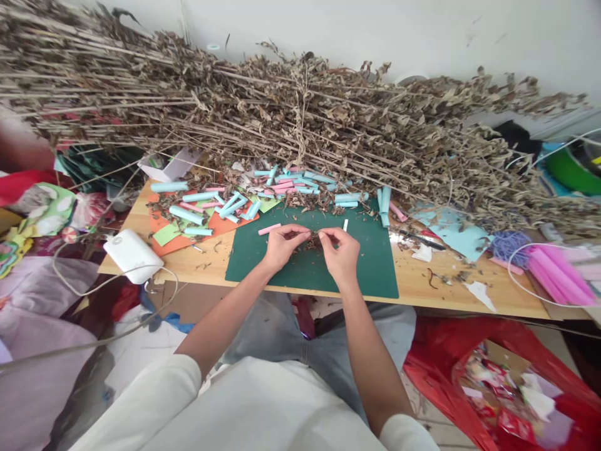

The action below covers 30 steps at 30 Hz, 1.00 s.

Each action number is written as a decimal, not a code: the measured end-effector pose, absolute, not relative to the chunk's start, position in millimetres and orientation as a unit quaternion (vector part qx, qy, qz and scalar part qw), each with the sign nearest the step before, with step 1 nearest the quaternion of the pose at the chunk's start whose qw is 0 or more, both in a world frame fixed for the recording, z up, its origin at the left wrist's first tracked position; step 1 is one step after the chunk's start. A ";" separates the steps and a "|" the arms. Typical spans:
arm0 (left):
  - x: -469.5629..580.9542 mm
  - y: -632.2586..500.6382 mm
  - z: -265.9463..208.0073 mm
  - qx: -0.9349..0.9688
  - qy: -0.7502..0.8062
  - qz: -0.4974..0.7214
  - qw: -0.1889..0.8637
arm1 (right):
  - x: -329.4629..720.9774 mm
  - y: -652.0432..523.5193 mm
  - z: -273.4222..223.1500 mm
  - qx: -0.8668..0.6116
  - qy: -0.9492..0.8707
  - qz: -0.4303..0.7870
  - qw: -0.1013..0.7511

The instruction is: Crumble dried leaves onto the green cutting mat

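Observation:
Over a dark green cutting mat (370, 269), my left hand (283, 246) and my right hand (342, 252) face each other with a small gap between them. Thumb and forefinger are pinched together on both. Brown dried leaf bits (307, 243) show between and just below the fingertips; how much each hand grips is too small to see fully. A pink paper roll (269, 230) lies on the mat beside my left hand. Behind my right hand stands a small white piece (345, 225). Leaf crumbs are scattered across the mat.
A large heap of dried stalks (300, 119) spans the back. Blue paper rolls (186, 215) and pink ones lie on orange paper (162, 241) at left. A white power bank (133, 255) with a cable sits at the left edge. A red bag (432, 357) of scraps stands lower right.

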State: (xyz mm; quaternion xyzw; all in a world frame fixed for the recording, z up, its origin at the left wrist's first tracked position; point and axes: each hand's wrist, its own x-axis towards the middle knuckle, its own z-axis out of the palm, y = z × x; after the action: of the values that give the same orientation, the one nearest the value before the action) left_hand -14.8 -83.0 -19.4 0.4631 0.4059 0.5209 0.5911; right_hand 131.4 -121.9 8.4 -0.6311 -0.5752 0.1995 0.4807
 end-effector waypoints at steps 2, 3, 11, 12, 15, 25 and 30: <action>-15.4 -81.8 -18.5 0.457 0.409 0.527 0.589 | 136.1 -120.2 6.6 -0.631 -0.585 0.177 0.478; -15.6 -81.3 -18.3 0.456 0.408 0.528 0.589 | 137.9 -119.4 5.2 -0.629 -0.594 0.166 0.473; -15.7 -81.0 -20.6 0.476 0.382 0.538 0.582 | 137.7 -119.4 4.7 -0.614 -0.654 0.136 0.420; -15.5 -81.0 -20.7 0.475 0.383 0.536 0.583 | 136.5 -120.4 7.6 -0.611 -0.652 0.138 0.427; -14.9 -81.0 -21.0 0.473 0.388 0.531 0.586 | 133.1 -122.7 15.3 -0.597 -0.647 0.160 0.447; -15.7 -82.1 -20.4 0.518 0.365 0.515 0.577 | 133.0 -119.6 8.7 -0.576 -0.690 0.130 0.419; -14.8 -82.4 -21.3 0.491 0.378 0.498 0.606 | 128.0 -122.7 8.8 -0.594 -0.659 0.156 0.434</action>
State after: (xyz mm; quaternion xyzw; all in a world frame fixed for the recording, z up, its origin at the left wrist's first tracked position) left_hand -14.8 -82.4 -21.3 0.4911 0.3780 0.4983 0.6063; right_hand 128.0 -122.7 8.8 -0.5944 -0.6588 0.1565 0.4337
